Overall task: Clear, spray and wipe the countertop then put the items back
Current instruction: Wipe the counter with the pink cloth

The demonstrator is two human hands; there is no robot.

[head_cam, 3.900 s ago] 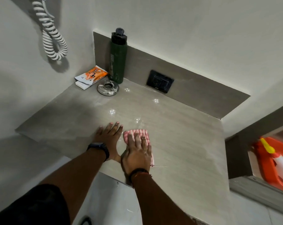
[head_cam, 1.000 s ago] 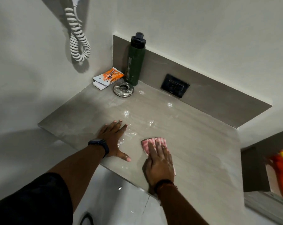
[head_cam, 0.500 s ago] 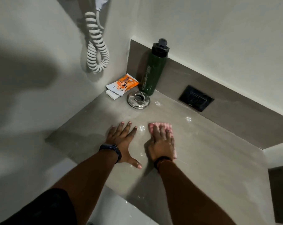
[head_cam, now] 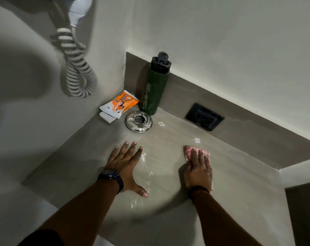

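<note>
My right hand (head_cam: 197,170) presses flat on a pink striped cloth (head_cam: 188,151) on the grey countertop (head_cam: 239,183), right of the middle. My left hand (head_cam: 125,165) lies flat with fingers spread on the bare counter, a dark watch on its wrist. In the back left corner stand a dark green bottle (head_cam: 154,89) with a black cap, a round steel ashtray (head_cam: 138,121) and an orange-and-white packet (head_cam: 121,105) on a small white box. Wet streaks shine between my hands.
A white coiled cord (head_cam: 77,68) hangs from a wall-mounted dryer above the counter's left side. A black socket plate (head_cam: 204,116) sits in the grey backsplash. The counter's front edge runs just below my wrists.
My right hand has slid the cloth to the right, away from my left hand. The view has tilted closer to the back corner. My left hand stays planted.
</note>
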